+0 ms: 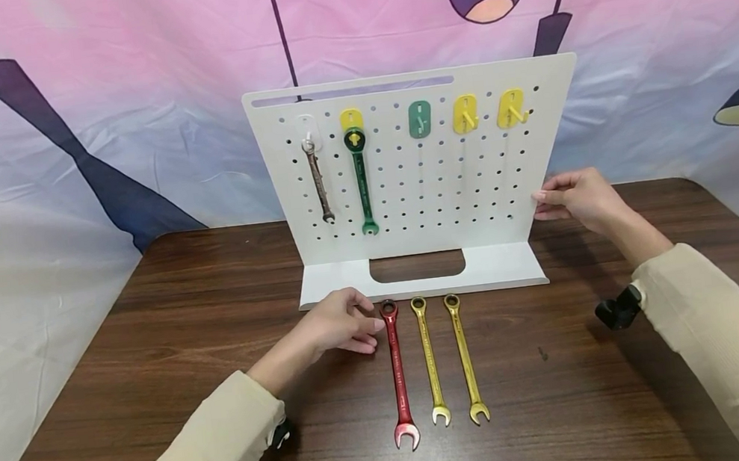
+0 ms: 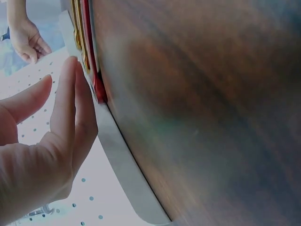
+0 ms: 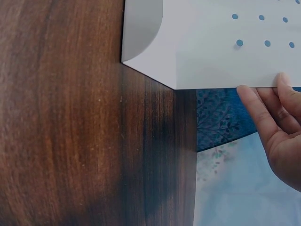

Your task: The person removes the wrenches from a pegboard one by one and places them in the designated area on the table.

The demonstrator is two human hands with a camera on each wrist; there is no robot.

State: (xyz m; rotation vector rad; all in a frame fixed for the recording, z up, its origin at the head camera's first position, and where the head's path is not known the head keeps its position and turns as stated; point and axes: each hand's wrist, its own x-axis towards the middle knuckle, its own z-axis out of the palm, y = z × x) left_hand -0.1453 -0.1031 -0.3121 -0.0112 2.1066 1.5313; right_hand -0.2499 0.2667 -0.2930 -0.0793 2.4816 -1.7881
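A white pegboard (image 1: 405, 182) stands on the table, and my right hand (image 1: 579, 197) pinches its right edge. In the right wrist view, one fingertip of the right hand (image 3: 282, 113) lies over the front of that edge. My left hand (image 1: 345, 323), fingers loosely bent, is beside the ring end of a red combination wrench (image 1: 398, 370); whether it touches the wrench I cannot tell. Right of that lie two yellow wrenches (image 1: 431, 363) (image 1: 466, 363), rings towards the board. A green wrench (image 1: 362, 186) and a small dark metallic wrench (image 1: 319, 183) hang on the board's left hooks.
Three hooks on the board's right half carry nothing: one green (image 1: 420, 118) and two yellow (image 1: 465, 114) (image 1: 511, 108). The board's base (image 1: 334, 283) rests on the dark wooden table (image 1: 171, 341). A printed cloth (image 1: 196, 128) hangs behind.
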